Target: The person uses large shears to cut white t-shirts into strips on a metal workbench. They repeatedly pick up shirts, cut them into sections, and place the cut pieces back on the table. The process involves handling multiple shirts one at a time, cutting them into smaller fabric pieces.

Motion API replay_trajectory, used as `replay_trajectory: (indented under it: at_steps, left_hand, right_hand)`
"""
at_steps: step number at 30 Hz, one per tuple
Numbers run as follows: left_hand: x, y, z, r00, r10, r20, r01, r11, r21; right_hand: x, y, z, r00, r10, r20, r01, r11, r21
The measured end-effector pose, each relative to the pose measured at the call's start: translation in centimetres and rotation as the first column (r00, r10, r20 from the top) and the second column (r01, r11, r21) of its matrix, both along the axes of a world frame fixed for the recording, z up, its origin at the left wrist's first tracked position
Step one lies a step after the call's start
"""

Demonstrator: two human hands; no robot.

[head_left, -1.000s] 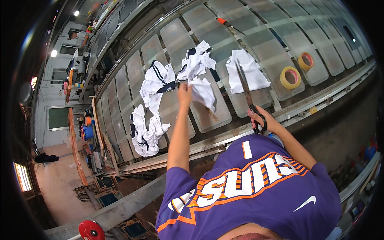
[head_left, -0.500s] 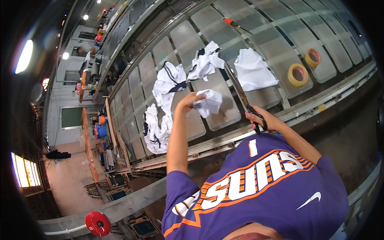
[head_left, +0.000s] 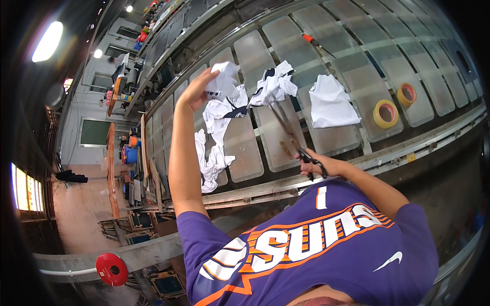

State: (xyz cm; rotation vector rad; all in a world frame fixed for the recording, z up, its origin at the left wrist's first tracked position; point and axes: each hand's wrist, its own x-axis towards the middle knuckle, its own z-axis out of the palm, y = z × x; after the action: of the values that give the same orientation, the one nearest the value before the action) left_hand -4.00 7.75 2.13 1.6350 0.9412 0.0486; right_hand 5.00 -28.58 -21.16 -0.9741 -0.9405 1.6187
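Raised over the far left of the panelled table, my left hand (head_left: pixel 196 92) grips a bunched white cloth piece (head_left: pixel 223 79). Just under it lies a heap of white cloth with dark navy trim (head_left: pixel 217 125), which trails toward the table's near edge. My right hand (head_left: pixel 315 164) is closed round the black handles of long scissors (head_left: pixel 288 127). Their blades point away from me and look parted, the tips near another crumpled white and navy piece (head_left: pixel 273 86). To the right of the blades a folded white cloth (head_left: pixel 333 104) lies flat.
Two rolls of yellow tape (head_left: pixel 384 113) lie on the right part of the table. Farther back is a thin tool with an orange handle (head_left: pixel 308 38). A metal rail (head_left: pixel 375 157) runs along the table's near edge. A round red object (head_left: pixel 112 269) is at lower left.
My left hand has carried the white cloth piece left and farther away, over the heap. The scissors have swung a little left and their blades have parted.
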Motion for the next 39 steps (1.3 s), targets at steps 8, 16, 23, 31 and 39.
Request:
replay_trajectory:
  at_steps: [8,16,23,31,39]
  left_hand:
    - [4.0,-4.6,2.2,0.981,-0.118,0.156,0.104,0.990,0.096]
    - [3.0,-8.3,-1.6,0.956,-0.274,-0.108,0.285,0.953,0.100]
    - [1.0,-6.5,-4.5,0.973,-0.169,-0.155,0.217,0.895,0.390]
    - [-0.6,-4.5,-6.7,0.980,-0.194,-0.044,0.199,0.968,0.155]
    - [-0.5,-4.7,-8.5,0.971,-0.238,0.022,0.239,0.968,-0.071]
  right_hand:
    - [-1.9,4.4,2.0,0.989,-0.043,0.138,0.003,0.960,0.280]
    - [-0.3,5.2,1.9,0.975,-0.122,0.183,0.059,0.947,0.317]
    - [-0.3,6.0,2.8,0.962,-0.158,0.222,0.128,0.981,0.144]
    - [-3.0,6.4,1.7,0.953,-0.269,0.139,0.259,0.962,0.087]
    - [-2.5,5.0,1.0,0.949,-0.248,0.196,0.249,0.968,0.019]
